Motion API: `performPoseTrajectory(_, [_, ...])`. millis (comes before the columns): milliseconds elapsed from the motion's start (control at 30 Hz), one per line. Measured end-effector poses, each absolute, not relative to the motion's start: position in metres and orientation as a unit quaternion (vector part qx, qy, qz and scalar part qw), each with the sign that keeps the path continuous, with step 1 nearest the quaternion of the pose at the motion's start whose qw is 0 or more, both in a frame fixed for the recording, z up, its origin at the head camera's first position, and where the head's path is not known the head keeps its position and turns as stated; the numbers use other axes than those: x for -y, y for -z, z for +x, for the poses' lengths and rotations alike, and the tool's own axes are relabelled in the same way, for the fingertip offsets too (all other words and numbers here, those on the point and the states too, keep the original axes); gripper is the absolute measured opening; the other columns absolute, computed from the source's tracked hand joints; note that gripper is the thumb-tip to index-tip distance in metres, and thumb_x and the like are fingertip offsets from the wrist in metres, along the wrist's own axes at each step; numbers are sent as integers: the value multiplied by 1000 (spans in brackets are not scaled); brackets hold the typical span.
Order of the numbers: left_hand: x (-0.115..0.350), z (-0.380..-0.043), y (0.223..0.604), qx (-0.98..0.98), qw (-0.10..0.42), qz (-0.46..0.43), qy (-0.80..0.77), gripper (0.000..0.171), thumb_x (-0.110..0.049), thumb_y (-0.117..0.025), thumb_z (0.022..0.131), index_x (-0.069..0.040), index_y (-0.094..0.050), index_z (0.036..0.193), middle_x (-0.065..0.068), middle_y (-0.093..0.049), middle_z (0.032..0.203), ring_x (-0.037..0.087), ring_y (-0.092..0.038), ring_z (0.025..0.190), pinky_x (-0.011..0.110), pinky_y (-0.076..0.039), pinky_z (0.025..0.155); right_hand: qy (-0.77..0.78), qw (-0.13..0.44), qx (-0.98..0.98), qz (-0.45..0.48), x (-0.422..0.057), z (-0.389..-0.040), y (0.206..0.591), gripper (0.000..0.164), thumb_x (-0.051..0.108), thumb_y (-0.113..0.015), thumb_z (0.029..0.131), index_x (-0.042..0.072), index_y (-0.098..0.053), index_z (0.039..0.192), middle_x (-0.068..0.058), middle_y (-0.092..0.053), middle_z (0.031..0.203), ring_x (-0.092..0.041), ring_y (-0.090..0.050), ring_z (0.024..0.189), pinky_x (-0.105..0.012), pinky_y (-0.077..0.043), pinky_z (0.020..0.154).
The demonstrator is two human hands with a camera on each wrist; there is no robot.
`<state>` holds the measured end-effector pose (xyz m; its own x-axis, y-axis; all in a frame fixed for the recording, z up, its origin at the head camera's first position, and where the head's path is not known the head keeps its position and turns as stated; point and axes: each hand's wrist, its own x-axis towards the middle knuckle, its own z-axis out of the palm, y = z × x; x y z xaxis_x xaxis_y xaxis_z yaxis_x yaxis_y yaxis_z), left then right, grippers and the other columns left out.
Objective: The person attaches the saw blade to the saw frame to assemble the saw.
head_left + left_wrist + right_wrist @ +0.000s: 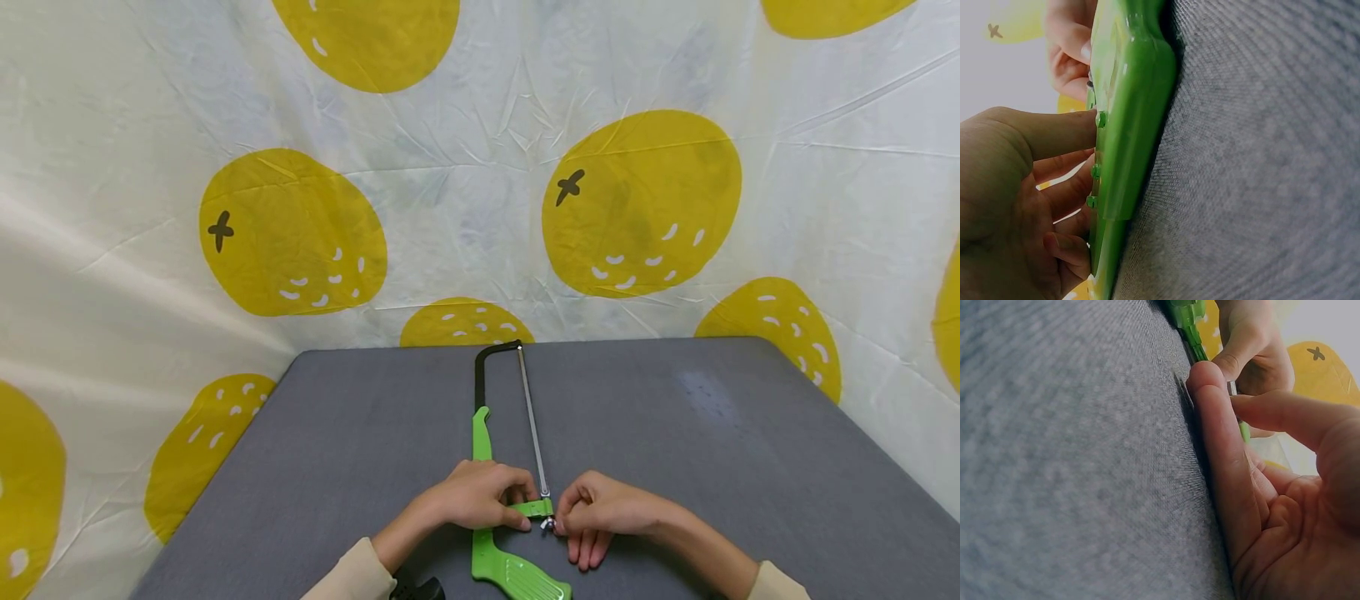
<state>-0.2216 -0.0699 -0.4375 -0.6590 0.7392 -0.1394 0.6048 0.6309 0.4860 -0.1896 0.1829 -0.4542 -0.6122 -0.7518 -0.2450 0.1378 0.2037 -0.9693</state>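
Observation:
A hacksaw with a green handle (521, 577) and a black front frame (480, 379) lies flat on the grey table, its blade (532, 421) on the right side. My left hand (483, 493) holds the saw's short green cross arm between thumb and fingers, close to the blade's near end. At the end of that arm sits a small metal wing nut (547, 524). My right hand (606, 510) pinches at it with thumb and index finger, the other fingers resting low on the table. In the right wrist view, the fingers (1225, 462) largely hide the nut.
The grey cloth-covered table (360, 433) extends around the saw on both sides. Behind it hangs a white curtain (465, 225) printed with yellow fruit. A black object (420, 588) shows beside my left wrist at the bottom edge.

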Motion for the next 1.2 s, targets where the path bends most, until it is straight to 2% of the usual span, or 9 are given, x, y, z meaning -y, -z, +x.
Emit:
performPoseTrajectory(167, [70,-222,438,-888,166,378,-202,17,-41,-79,90,-36,-71,104,-25,-67,85,-9,-56,73,20,-42,68,591,372,-678,-227,-183,-190,456,16,4,-59,94,-9,-66,99,-2,-73,69,-8,-73,61,-24,-57,54])
performPoseTrajectory(533, [70,-223,439,-889,165,376,-203,16,-41,-79,90,-37,-71,104,-26,-66,84,-9,-56,71,21,-42,67,598,374,-672,-226,-182,-191,457,6,4,-62,93,-1,-65,95,-1,-73,68,-7,-72,60,-23,-57,53])
performPoseTrajectory(1033, [71,-223,438,-889,164,377,-201,17,-40,-79,90,-35,-71,104,-25,-66,86,-9,-56,72,20,-42,67,593,381,-671,-231,-183,-191,455,21,0,-56,91,-17,-65,100,0,-73,70,-5,-72,62,-23,-57,54])
performPoseTrajectory(1200, [71,-223,437,-889,163,378,-201,17,-40,-79,90,-35,-71,104,-25,-66,86,-9,-56,72,20,-42,67,592,381,-671,-232,-182,-191,453,23,0,-58,91,-20,-63,101,0,-73,70,-4,-72,62,-22,-57,54])
